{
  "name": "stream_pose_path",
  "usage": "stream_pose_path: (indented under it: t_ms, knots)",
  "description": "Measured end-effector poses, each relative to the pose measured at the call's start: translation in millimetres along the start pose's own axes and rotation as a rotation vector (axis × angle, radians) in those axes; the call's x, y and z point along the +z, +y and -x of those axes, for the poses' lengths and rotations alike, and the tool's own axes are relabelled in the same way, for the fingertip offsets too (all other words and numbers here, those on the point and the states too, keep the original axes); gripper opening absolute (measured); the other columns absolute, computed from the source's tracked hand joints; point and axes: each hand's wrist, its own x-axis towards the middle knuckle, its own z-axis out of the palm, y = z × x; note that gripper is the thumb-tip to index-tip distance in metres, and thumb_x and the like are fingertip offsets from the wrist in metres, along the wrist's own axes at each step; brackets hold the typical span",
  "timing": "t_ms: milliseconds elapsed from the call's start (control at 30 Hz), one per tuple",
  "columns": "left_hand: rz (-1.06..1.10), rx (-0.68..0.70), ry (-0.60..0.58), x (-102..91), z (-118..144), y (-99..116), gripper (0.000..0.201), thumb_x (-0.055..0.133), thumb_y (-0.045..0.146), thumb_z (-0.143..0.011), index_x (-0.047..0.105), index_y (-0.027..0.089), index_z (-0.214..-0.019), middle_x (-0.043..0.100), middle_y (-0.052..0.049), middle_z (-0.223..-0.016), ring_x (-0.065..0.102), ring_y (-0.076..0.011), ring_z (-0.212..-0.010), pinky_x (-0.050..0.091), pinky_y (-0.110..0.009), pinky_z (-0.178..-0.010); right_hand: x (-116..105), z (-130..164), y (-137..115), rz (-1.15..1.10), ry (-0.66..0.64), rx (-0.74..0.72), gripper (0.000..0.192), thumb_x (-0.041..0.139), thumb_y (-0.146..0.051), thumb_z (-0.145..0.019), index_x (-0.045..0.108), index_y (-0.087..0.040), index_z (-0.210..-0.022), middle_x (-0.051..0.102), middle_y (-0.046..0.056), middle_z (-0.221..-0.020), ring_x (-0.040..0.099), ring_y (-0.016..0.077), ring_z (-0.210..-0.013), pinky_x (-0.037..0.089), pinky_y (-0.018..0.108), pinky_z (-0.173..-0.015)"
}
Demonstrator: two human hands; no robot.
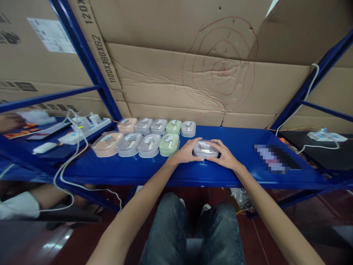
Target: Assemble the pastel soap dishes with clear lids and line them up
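A small grey lunch box (205, 150) with a clear lid, a round sticker and a pale latch-like piece on top sits on the blue shelf (234, 140). My left hand (188, 151) is closed around its left side, and my right hand (224, 154) grips the right side, fingers curving over the lid. To the left, similar boxes stand in two rows. The nearest to my left hand is a green lunch box (169, 144); behind it is a grey lunch box (188, 129). Further left are more grey ones and a peach lunch box (107, 144).
A pixelated flat object (275, 158) lies at the shelf's right. Blue posts (91, 59) and a cardboard wall (154, 73) bound the space. White cables (64, 169) hang at the left, near a power strip (85, 130). Another person's arm (46, 195) shows at lower left.
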Motion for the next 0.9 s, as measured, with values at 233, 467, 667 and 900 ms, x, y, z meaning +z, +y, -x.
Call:
stream_pose_path:
  t_ms: [233,467,667,900]
  knots:
    - [0.002,0.017,0.002,0.8,-1,-1,0.113,0.09,0.064,-0.081,0.037,0.026,-0.173,0.04,-0.016,-0.178,0.036,-0.0423,-0.165,0.03,-0.061,-0.136,3,1,1,0.03,0.018,0.003,0.093,0.081,-0.065,-0.093,0.043,-0.032,-0.171,0.052,0.015,-0.165,0.047,0.0384,-0.158,0.045,0.061,-0.128]
    - [-0.064,-0.038,-0.006,1.6,1,2,0.118,0.087,0.065,-0.083,0.029,0.024,-0.176,0.033,-0.016,-0.182,0.029,-0.0437,-0.169,0.023,-0.061,-0.139,1,-1,3,0.037,0.026,0.013,0.092,0.083,-0.067,-0.091,0.047,-0.035,-0.169,0.06,0.011,-0.161,0.055,0.0373,-0.149,0.047,0.06,-0.126]
    - [-0.095,-0.02,0.025,4.1,4,5,0.113,0.083,0.061,-0.088,0.025,0.023,-0.177,0.03,-0.018,-0.183,0.029,-0.0408,-0.169,0.025,-0.06,-0.139,2,-1,-1,0.111,0.032,0.083,0.094,0.081,-0.073,-0.09,0.05,-0.031,-0.168,0.062,0.015,-0.152,0.059,0.0385,-0.142,0.049,0.059,-0.122]
    - [-0.205,0.086,0.09,2.8,10,19,0.098,0.076,0.054,-0.096,0.027,0.023,-0.175,0.031,-0.018,-0.181,0.026,-0.038,-0.17,0.027,-0.058,-0.139,5,0,-5,0.306,0.088,0.189,0.09,0.074,-0.073,-0.093,0.05,-0.027,-0.167,0.062,0.017,-0.139,0.066,0.0417,-0.127,0.055,0.059,-0.111]
